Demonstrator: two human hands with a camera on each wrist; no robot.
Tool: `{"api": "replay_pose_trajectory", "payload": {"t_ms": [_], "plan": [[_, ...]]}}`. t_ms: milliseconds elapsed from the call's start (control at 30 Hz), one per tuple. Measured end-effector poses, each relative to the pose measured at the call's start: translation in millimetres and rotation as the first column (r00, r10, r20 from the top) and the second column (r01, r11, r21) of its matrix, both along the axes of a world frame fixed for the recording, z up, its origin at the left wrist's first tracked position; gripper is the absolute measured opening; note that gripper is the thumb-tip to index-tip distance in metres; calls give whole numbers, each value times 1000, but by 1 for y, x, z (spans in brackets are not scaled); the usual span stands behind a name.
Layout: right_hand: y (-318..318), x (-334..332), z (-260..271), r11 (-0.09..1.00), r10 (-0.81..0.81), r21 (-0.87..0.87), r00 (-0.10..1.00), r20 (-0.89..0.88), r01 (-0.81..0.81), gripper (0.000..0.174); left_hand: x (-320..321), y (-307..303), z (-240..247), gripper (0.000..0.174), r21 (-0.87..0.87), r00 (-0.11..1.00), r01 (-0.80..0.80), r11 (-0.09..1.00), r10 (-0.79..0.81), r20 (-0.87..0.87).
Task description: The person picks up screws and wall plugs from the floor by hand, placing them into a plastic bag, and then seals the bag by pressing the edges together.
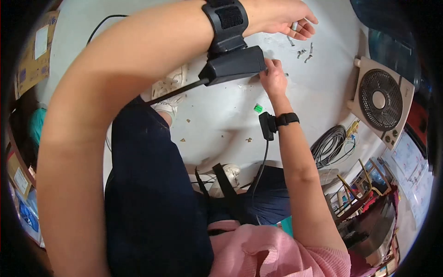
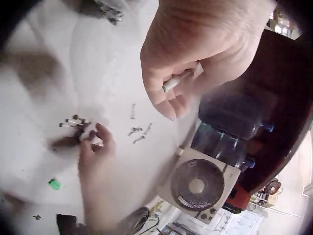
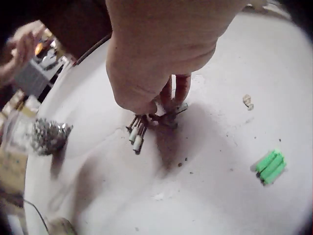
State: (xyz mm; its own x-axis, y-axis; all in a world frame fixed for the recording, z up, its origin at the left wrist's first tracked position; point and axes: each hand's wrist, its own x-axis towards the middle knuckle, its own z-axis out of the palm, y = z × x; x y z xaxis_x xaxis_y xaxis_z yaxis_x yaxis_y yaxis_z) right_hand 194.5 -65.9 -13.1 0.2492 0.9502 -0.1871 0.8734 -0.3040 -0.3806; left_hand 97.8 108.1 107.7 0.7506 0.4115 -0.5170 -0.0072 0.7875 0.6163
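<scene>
My left hand (image 1: 284, 18) is raised over the far side of the white floor, its curled fingers holding a screw with a pale plastic sleeve (image 2: 171, 85). Lower down, my right hand (image 1: 275, 82) reaches to the floor, and its fingertips pinch at a small bunch of sleeved screws (image 3: 137, 139). Part of that bunch is hidden under the fingers. Several loose screws (image 2: 139, 132) lie scattered on the floor between the two hands. A block of green plastic plugs (image 3: 270, 167) rests on the floor on the near side of my right hand.
A clear bag of small metal parts (image 3: 46, 137) stands beyond the bunch. To the right are a box fan (image 1: 379, 99), a coil of dark cable (image 1: 328, 147) and large water bottles (image 2: 227, 115). Cardboard (image 1: 39, 55) leans at the left. Crumbs (image 1: 182, 140) dot the floor near my shoes.
</scene>
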Motion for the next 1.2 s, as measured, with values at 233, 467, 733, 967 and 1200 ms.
{"api": "replay_pose_trajectory", "payload": {"t_ms": [233, 467, 733, 967, 1200], "plan": [[-7, 10, 2, 971, -87, -220, 995, 52, 96, 22, -47, -52, -64, 18, -182, 978, -166, 969, 138, -157], [1, -20, 54, 858, -513, -388, 534, -672, 336, 19, -60, -73, -81, 23, -275, 957, -128, 953, 46, -286], [-22, 9, 43, 859, -512, -305, 697, -502, 411, 24, -63, -78, -68, 22, -336, 979, -87, 938, 19, -202], [-45, 5, 2, 978, -113, -179, 994, 4, 112, 24, -74, -70, -72, 29, -334, 987, -145, 932, 110, -121], [-53, 17, -2, 995, -11, -99, 994, 108, 22, 16, -80, -77, -83, 25, -256, 974, -155, 954, 105, -200]]}}
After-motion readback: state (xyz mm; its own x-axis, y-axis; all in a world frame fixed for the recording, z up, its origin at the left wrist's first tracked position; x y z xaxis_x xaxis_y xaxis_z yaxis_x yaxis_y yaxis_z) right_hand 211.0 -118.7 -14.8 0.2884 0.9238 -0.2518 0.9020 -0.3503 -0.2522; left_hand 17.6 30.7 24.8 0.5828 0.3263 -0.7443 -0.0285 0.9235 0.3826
